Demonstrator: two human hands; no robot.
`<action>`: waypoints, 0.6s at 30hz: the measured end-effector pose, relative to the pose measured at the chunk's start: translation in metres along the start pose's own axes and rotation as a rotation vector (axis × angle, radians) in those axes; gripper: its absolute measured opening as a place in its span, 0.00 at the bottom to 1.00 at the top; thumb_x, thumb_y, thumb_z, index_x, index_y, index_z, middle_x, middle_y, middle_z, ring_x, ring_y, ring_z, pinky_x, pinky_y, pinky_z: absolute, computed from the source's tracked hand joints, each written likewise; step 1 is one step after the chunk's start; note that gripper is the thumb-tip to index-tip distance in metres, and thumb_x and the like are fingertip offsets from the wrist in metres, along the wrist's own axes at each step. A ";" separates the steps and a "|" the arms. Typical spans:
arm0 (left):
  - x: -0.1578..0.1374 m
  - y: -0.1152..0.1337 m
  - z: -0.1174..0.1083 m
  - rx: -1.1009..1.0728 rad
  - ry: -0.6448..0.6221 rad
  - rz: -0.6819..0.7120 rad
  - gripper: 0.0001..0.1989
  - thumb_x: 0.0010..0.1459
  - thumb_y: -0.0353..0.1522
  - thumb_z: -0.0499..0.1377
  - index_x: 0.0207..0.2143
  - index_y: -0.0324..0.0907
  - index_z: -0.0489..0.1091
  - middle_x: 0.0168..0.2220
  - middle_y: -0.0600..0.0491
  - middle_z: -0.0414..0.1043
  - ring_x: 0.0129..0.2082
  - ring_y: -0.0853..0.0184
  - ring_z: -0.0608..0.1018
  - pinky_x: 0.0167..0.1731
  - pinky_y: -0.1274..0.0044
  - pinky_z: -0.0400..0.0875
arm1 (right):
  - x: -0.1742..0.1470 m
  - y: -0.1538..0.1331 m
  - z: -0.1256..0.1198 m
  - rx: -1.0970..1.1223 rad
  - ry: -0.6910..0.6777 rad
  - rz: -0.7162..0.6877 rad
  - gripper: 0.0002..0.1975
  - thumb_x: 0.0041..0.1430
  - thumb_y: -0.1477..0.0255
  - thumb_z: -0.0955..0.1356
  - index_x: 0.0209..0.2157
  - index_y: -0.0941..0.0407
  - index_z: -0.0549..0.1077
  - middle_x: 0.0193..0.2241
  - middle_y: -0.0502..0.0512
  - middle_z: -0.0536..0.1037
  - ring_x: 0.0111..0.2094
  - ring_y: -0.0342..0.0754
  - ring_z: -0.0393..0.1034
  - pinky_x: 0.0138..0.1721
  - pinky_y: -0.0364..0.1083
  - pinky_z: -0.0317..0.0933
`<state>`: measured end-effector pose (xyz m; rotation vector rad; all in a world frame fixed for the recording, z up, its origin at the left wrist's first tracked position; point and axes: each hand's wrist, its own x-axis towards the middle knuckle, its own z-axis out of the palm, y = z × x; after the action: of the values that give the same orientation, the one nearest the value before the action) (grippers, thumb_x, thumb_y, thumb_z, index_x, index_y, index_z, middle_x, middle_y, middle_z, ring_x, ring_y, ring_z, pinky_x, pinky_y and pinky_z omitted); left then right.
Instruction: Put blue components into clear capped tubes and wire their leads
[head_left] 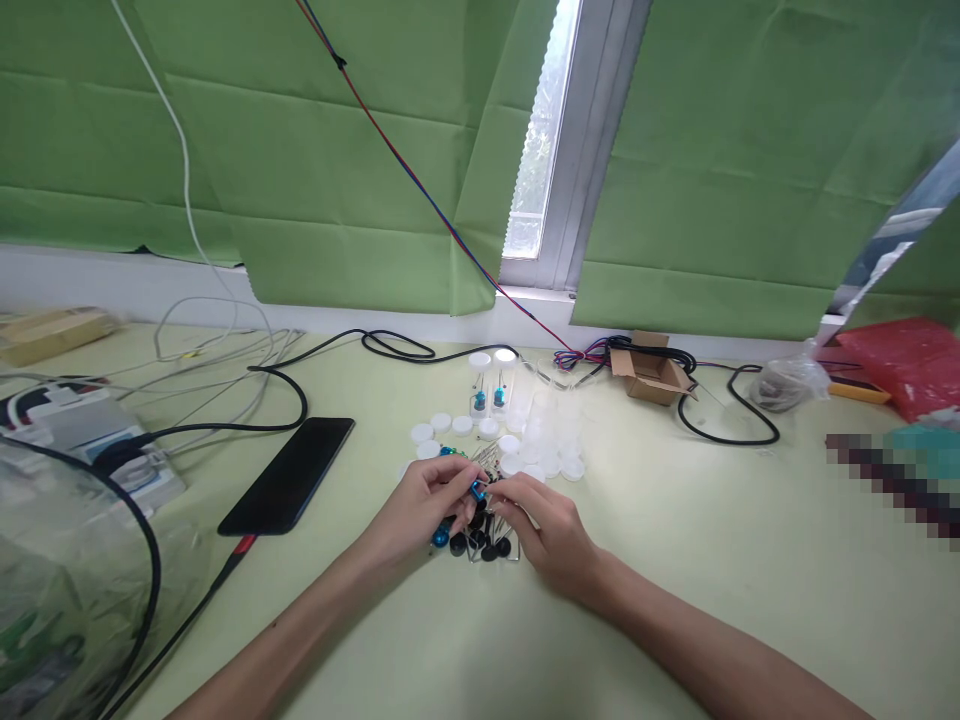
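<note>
My left hand (435,495) is closed, pinching a small shiny blue part (478,490) between thumb and fingertips. Against its right side, my right hand (551,525) has its fingers drawn together; what they grip is too small to make out. Below and between the hands lies a pile of black round-headed pieces (489,551) with thin metal pins, and a blue ball-like piece (441,537) at its left. Just beyond are several white round caps (463,426) and clear plastic tubes (544,430). Two tubes farther back hold blue pieces (499,398) with pins.
A black phone (289,478) lies at left, with a cable plugged in. Behind it are a power strip (142,480) and tangled cords. A small open cardboard box (652,378) stands at the back right, near a red plastic bag (911,365). Green blinds (360,170) hang behind the table.
</note>
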<state>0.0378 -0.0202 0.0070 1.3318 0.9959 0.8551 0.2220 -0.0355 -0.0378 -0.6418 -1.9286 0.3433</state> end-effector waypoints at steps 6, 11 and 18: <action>0.002 -0.003 -0.004 0.061 0.018 0.047 0.17 0.60 0.45 0.59 0.31 0.40 0.71 0.16 0.59 0.64 0.16 0.74 0.64 0.20 0.79 0.59 | 0.000 0.001 -0.002 0.024 0.001 0.059 0.09 0.69 0.74 0.62 0.45 0.56 0.73 0.33 0.56 0.77 0.32 0.47 0.70 0.33 0.46 0.66; 0.002 -0.001 -0.003 0.105 0.027 0.071 0.17 0.59 0.46 0.60 0.30 0.40 0.71 0.16 0.58 0.64 0.15 0.74 0.64 0.18 0.80 0.58 | 0.000 0.000 -0.002 0.115 0.018 0.167 0.10 0.69 0.73 0.61 0.44 0.56 0.73 0.31 0.55 0.77 0.31 0.45 0.71 0.34 0.46 0.68; 0.002 -0.006 -0.003 0.288 0.135 0.173 0.15 0.60 0.44 0.58 0.30 0.41 0.72 0.19 0.58 0.64 0.18 0.72 0.66 0.18 0.80 0.58 | 0.007 0.000 0.001 0.547 0.050 0.504 0.12 0.66 0.63 0.65 0.43 0.56 0.71 0.27 0.51 0.76 0.27 0.45 0.72 0.29 0.45 0.68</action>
<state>0.0355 -0.0173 0.0013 1.6405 1.1539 0.9678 0.2193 -0.0316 -0.0330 -0.7441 -1.5025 1.1140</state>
